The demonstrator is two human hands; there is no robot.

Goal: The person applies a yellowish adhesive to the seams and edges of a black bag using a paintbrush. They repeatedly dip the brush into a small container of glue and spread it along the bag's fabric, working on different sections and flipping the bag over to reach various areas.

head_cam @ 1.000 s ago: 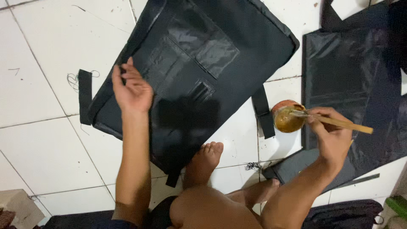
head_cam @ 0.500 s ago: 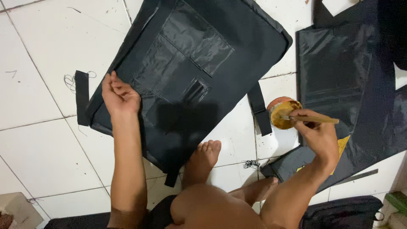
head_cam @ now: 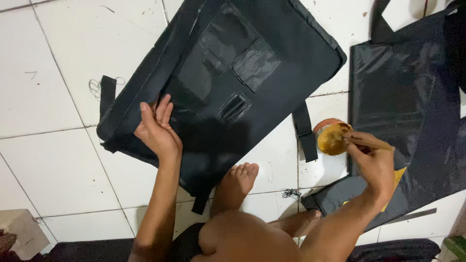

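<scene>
A large black fabric bag panel (head_cam: 233, 73) with sewn pockets and straps lies flat on the white tiled floor. My left hand (head_cam: 158, 128) rests on its near left edge, fingers together and stretched out. My right hand (head_cam: 371, 160) grips a thin wooden stick (head_cam: 369, 143) whose tip dips into a small round tin of yellow-brown glue (head_cam: 331, 137) standing on the floor to the right of the panel. My bare foot (head_cam: 239, 182) sits just under the panel's near edge.
A second black panel (head_cam: 407, 102) lies at the right, with yellow material (head_cam: 395, 182) showing beneath it. A black strap (head_cam: 304, 131) runs beside the tin. Loose threads (head_cam: 291, 194) lie on the tiles. A beige block (head_cam: 22, 230) sits at the lower left.
My left hand slid toward me along the panel's left edge and its fingers came together. My right hand brought the stick down into the tin. The view shifted closer.
</scene>
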